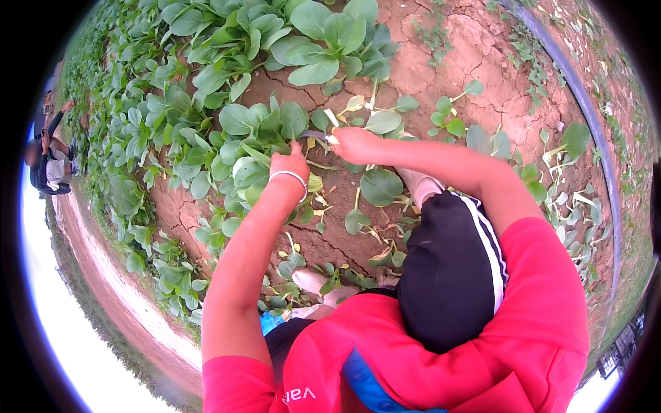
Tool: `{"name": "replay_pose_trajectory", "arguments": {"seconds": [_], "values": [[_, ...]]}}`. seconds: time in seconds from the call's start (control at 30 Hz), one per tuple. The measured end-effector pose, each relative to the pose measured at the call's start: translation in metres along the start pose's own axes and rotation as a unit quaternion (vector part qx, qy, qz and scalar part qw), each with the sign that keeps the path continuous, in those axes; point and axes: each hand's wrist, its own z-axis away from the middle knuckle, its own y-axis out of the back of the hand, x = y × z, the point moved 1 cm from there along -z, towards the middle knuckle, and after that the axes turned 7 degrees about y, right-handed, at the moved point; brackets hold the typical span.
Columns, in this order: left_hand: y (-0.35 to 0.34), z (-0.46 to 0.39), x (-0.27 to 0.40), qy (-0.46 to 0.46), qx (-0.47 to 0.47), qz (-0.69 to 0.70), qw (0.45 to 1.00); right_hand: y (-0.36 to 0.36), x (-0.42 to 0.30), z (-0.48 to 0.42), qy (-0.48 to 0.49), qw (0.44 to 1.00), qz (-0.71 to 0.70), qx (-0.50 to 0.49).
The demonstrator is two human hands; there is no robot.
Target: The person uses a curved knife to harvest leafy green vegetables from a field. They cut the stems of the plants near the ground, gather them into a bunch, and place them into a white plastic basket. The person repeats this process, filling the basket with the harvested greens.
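Note:
My left hand (290, 165), with a white bangle at the wrist, grips a leafy green plant (258, 124) that looks like pak choi, low among its leaves. The fingers are partly hidden by foliage. From the right, my right hand (353, 145) is closed around the pale handle of a knife. Its curved metal blade (313, 134) points left, close beside my left fingertips and the plant's base; the blade's tip is hidden under leaves. Cut or loose leaves (381, 187) lie on the soil just below my right hand.
Dense leafy greens (170, 124) fill the left and top. Cracked reddish soil (439, 67) bears scattered leaves. A dark hose (594, 113) curves along the right. My shoes (315, 283) stand on the soil near the plants. Another person (54, 165) crouches at the far left edge beside the crop.

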Motion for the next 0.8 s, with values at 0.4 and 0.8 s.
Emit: {"name": "replay_pose_trajectory", "arguments": {"seconds": [0.4,0.8], "values": [[0.0,-0.016,-0.052,0.076,-0.066,0.095,0.99,-0.02,-0.011,-0.034,-0.033,0.998,-0.046,0.016],[-0.031,-0.005,-0.072,0.043,-0.056,0.238,0.969,-0.019,-0.017,-0.042,0.016,1.0,-0.003,0.015]]}}
